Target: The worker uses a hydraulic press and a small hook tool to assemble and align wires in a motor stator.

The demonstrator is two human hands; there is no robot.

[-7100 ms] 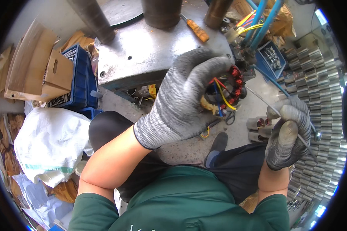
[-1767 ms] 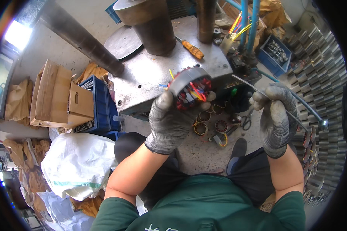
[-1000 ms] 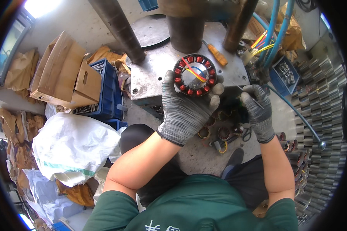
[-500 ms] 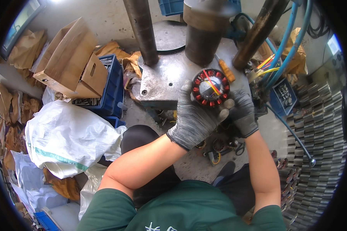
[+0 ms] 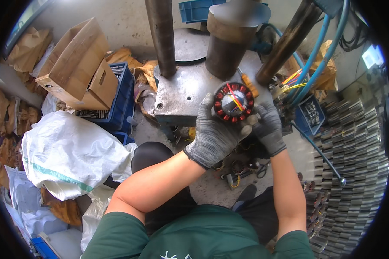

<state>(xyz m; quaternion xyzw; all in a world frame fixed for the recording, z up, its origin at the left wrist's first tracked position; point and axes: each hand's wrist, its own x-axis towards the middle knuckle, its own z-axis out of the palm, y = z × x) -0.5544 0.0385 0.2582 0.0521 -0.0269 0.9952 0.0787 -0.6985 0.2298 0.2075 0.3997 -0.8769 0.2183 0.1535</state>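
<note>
A ring-shaped motor stator [image 5: 234,118] with red-wrapped coils and red and yellow lead wires is held up in front of the metal press table. My left hand [image 5: 212,136], in a grey knit glove, cradles it from the left and below. The left thumb lies along its left edge and the fingers curl beneath. On the lower right side, my gloved right hand [image 5: 269,131] has its fingers bent against the rim; part of their contact is hidden. A screwdriver [image 5: 249,86] with an orange handle lies on the press table [image 5: 177,97] just behind the stator.
Steel columns [image 5: 161,41] and a thick ram [image 5: 229,43] rise from the table. Blue hoses [image 5: 320,52] hang at right, above a blue parts bin [image 5: 310,113] and stacked metal cores [image 5: 354,172]. Cardboard [image 5: 75,64], a blue crate [image 5: 122,93] and a white sack [image 5: 73,151] stand left.
The whole view has shifted a little. My right fingers, blurred before, now show sharply by the stator's right side. Both hands stay at the stator.
</note>
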